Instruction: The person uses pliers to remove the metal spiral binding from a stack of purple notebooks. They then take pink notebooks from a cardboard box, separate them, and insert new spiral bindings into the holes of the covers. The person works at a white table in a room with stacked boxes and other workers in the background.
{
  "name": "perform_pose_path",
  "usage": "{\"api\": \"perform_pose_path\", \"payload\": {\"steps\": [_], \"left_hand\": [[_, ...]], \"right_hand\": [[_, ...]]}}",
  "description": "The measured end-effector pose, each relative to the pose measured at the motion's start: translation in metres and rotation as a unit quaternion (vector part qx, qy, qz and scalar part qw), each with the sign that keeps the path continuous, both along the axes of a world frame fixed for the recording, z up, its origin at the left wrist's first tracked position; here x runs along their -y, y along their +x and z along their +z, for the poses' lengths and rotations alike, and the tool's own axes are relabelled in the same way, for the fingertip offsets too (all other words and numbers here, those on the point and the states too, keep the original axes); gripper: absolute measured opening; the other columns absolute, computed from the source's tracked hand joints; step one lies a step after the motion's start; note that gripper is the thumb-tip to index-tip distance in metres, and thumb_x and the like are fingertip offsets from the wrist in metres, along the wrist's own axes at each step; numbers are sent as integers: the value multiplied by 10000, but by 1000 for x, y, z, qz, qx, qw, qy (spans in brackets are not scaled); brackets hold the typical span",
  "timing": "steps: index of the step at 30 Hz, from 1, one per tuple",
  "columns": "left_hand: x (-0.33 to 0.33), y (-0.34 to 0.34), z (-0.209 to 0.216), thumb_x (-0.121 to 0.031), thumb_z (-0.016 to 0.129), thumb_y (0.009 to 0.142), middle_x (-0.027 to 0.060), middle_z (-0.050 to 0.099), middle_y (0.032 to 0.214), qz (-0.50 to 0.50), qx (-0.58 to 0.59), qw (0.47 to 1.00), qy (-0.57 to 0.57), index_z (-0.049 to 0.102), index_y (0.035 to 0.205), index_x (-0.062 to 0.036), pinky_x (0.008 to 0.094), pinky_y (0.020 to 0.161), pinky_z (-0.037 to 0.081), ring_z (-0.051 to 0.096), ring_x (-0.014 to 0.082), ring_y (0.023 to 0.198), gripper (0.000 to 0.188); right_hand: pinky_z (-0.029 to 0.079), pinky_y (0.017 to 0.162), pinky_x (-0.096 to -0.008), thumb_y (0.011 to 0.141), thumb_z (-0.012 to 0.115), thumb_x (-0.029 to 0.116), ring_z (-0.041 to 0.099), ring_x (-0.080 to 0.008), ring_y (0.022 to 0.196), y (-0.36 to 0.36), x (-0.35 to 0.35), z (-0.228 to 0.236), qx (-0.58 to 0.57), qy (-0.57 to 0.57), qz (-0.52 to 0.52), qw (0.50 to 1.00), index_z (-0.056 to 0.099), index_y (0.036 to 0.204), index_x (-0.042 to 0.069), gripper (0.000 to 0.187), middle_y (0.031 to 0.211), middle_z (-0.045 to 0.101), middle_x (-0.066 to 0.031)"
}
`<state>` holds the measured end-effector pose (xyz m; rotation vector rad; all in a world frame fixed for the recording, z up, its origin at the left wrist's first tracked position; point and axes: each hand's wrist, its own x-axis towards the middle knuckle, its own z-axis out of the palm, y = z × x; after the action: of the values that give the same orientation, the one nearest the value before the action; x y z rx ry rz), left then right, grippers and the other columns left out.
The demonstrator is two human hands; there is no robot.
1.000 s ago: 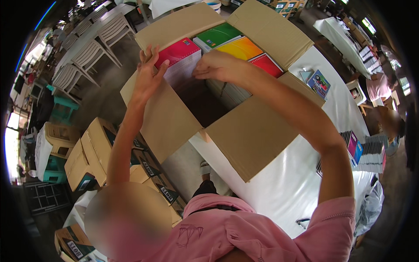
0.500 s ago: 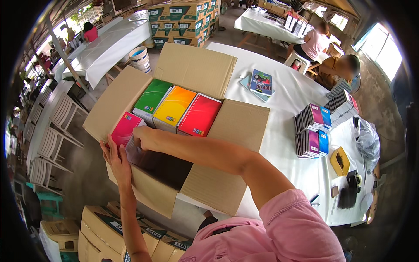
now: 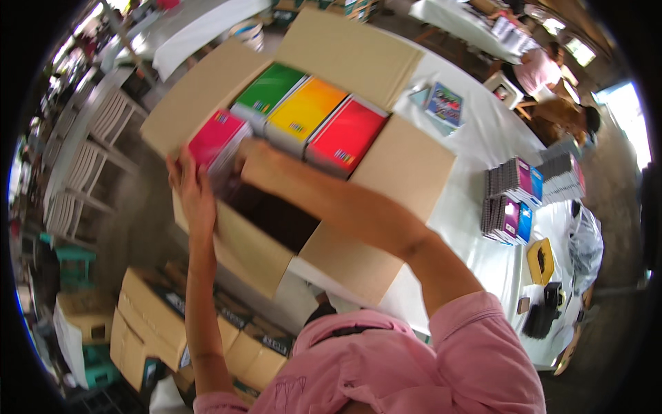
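An open cardboard box [image 3: 258,259] stands in front of me, its flaps folded outward. Inside along the far side sit stacks of spiral notebooks: green [image 3: 270,90], yellow [image 3: 308,108] and red [image 3: 348,133]. At the box's left end is a stack of pink notebooks [image 3: 219,136]. My right hand [image 3: 256,162] reaches across into the box, its fingers closed against the right side of the pink stack; the fingertips are hidden. My left hand [image 3: 194,193] lies at the box's left edge, fingers stretched out beside the pink stack's near corner. The front part of the box interior is dark.
On the white-covered table, stacked notebooks [image 3: 510,200] stand at right, near a yellow container [image 3: 540,261], a black brush [image 3: 541,319] and a plastic bag [image 3: 585,238]. Loose books [image 3: 443,105] lie beyond the box. Cartons [image 3: 148,314] stand below left; white chairs [image 3: 114,121] farther left.
The view has shifted and blurred, so the box sits higher and farther right in it. Both hands remain by the pink notebooks, the right still closed at their side.
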<state>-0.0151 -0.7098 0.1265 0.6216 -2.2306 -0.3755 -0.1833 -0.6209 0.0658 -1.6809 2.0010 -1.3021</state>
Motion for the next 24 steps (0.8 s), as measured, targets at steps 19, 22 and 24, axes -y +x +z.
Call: {"api": "perform_pose_path", "payload": {"steps": [19, 22, 24], "left_hand": [[-25, -30, 13, -299, 413, 1023, 137, 380, 1507, -38, -66, 997, -7, 405, 1451, -86, 477, 1142, 200, 240, 393, 1427, 478], [-18, -27, 10, -241, 439, 1014, 123, 408, 1490, -41, -47, 997, -34, 464, 1407, -74, 517, 1129, 191, 256, 409, 1411, 428], [-16, -25, 11, -230, 445, 1010, 95, 431, 1478, -53, -25, 997, -45, 499, 1379, -78, 525, 1125, 195, 257, 405, 1410, 403]], "right_hand": [[512, 888, -582, 642, 489, -232, 525, -351, 1043, -9, -14, 95, 750, 46, -237, 616, 554, 978, -14, 406, 1007, 499, -206], [546, 752, -455, 629, 583, -157, 593, -338, 910, -10, -26, 88, 440, 217, -119, 863, 644, 869, -14, 286, 968, 584, -217], [545, 684, -406, 615, 621, -121, 627, -339, 839, -9, -34, 88, 283, 258, -68, 921, 688, 834, -15, 252, 945, 626, -232]]}}
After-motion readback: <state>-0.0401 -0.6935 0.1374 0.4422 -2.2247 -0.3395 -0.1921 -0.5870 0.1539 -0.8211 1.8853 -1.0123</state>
